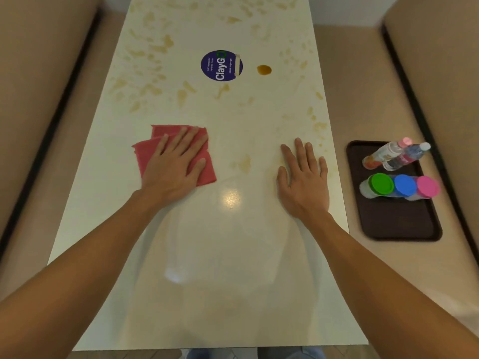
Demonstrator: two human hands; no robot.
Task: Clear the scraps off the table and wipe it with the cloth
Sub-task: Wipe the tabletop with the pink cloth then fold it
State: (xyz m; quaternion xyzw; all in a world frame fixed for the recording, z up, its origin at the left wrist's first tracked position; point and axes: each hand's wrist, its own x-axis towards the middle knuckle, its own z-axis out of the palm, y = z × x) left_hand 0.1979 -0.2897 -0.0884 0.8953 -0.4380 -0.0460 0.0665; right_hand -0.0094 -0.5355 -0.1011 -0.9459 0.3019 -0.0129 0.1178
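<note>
- Plainly, your left hand (172,164) lay flat on the folded pinkish-red cloth (145,154), left of the frame's centre. Its fingers were straight and spread, pressing the cloth onto the long, pale, glossy table (233,255) rather than gripping it.
- Your right hand (303,182) rested palm-down on the bare tabletop, right of centre. Its fingers were extended and held nothing, well apart from the cloth.
- Yellowish-brown smeared stains (155,47) covered the upper half of the table, thickest at the upper left and along the right edge. One faint patch (245,163) sat between your two hands.
- A small round dark-amber puddle (264,69) lay in the upper middle, just to the right of the round purple "ClayGo" sticker (221,65) and not touching it.
- At the right of the frame, a dark brown rectangular plastic tray (396,218) sat on the beige bench seat (363,73), beside the table's edge.
- At the tray's upper end, a clear pink-capped bottle (383,154) and a clear white-capped bottle (404,158) lay side by side, touching.
- Just below them stood a row of three clear containers: a green-lidded one (381,184), a blue-lidded one (404,185) and a pink-lidded one (427,187), lids turned towards you.
</note>
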